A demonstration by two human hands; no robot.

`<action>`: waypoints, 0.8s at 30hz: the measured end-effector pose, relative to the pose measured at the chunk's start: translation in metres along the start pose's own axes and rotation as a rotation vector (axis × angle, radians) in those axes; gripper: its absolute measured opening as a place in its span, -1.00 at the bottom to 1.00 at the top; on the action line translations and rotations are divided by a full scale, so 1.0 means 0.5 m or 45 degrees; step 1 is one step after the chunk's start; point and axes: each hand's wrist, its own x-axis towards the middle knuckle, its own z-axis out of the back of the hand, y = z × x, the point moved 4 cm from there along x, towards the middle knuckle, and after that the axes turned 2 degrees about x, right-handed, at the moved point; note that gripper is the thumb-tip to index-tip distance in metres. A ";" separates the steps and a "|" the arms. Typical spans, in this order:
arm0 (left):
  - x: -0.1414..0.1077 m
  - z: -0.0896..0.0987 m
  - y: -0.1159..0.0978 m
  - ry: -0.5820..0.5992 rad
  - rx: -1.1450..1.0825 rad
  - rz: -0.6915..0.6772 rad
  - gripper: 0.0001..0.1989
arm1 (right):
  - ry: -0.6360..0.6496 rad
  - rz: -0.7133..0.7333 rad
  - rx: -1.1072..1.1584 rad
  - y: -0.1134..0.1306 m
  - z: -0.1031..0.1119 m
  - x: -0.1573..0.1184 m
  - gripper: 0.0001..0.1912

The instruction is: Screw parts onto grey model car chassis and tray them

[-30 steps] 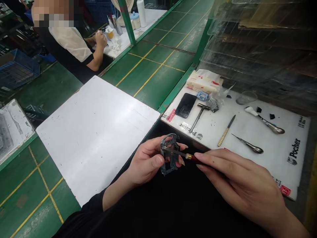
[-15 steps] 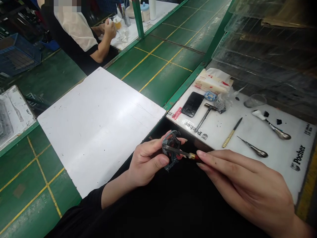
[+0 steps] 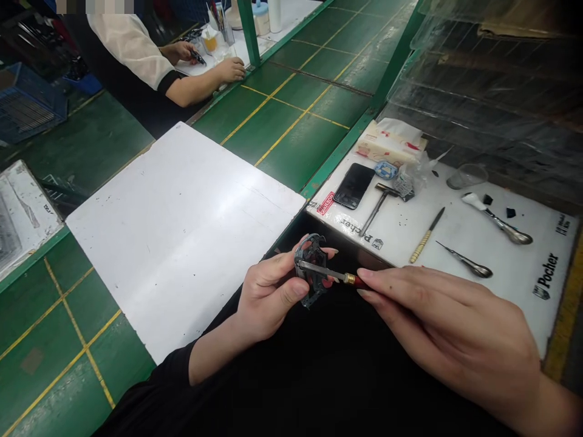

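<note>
My left hand [image 3: 268, 294] is closed round a small dark grey frame-like part [image 3: 314, 292], curved on one side and open in the middle. Thumb and fingers pinch its left edge, with other fingertips showing behind it. My right hand [image 3: 437, 321] grips the red handle of a narrow flat-bladed tool [image 3: 325, 271] with a brass collar. Its grey blade reaches into the part and meets or overlaps its left inner side; I cannot tell whether the tip touches. Most of the handle is hidden in my right fingers.
On the white bench [image 3: 392, 237] to the right lie a phone [image 3: 354, 186], a small hammer [image 3: 379, 207], a wrapped-handle tool [image 3: 427, 237] and a pointed tool [image 3: 464, 260]. A white board [image 3: 191, 224] spans the green conveyor [image 3: 291, 130]. A co-worker's hand [image 3: 231, 70] rests beyond.
My hands, the part and the tool stay in nearly the same pose, with the view shifted slightly. The co-worker's hands have moved apart, one reaching right onto the bench.
</note>
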 end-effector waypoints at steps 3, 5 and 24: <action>-0.002 0.000 -0.003 -0.014 0.040 -0.006 -0.56 | 0.017 -0.073 0.088 -0.004 -0.004 -0.001 -0.51; -0.001 -0.003 -0.006 0.005 0.064 -0.028 -0.55 | 0.000 -0.056 0.087 -0.002 -0.003 -0.003 -0.43; -0.012 -0.016 -0.012 0.025 0.104 -0.034 -0.54 | 0.022 -0.095 0.110 -0.005 -0.009 -0.026 -0.61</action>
